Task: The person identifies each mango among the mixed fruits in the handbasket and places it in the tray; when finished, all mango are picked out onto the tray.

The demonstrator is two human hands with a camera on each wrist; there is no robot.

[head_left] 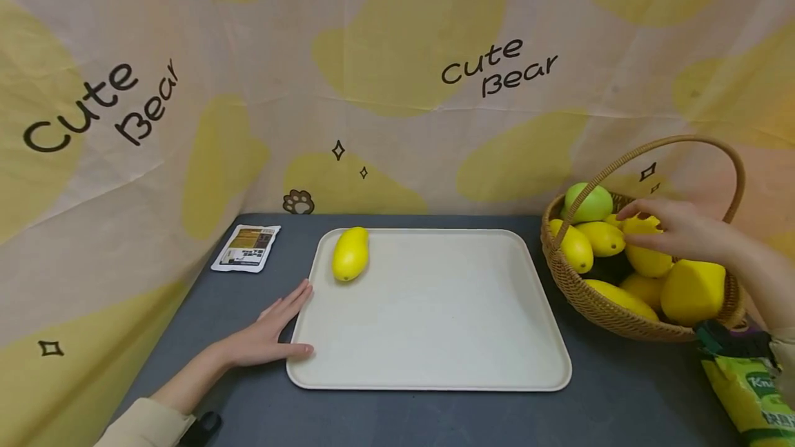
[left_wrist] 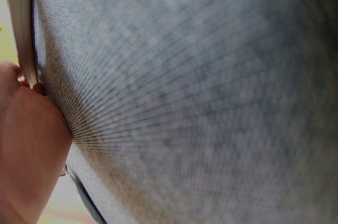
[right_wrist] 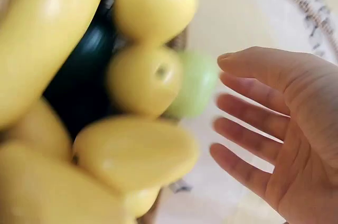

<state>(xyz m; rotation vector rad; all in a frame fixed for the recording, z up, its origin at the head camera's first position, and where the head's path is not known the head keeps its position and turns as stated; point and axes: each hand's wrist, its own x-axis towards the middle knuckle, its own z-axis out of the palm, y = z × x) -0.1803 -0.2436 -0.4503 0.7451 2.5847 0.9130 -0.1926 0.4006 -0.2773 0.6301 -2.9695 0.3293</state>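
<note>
Wicker basket (head_left: 588,301) stands, handle (head_left: 683,138) raised; tray (head_left: 435,323) lies beside; green packet (head_left: 742,392) nearby.

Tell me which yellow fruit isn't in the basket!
The smooth yellow fruit lying on the white tray, near its far left corner. The other yellow fruits in view are all inside the wicker basket.

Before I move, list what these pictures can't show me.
Basket, head view: floor hidden under the fruit.
Dark thing, head view: mostly covered by fruit, kind unclear.
Bag, head view: cut off by right and bottom edges.
Pouch, head view: fine print too small to read.
Left hand, left wrist view: cut off by left edge.
</note>
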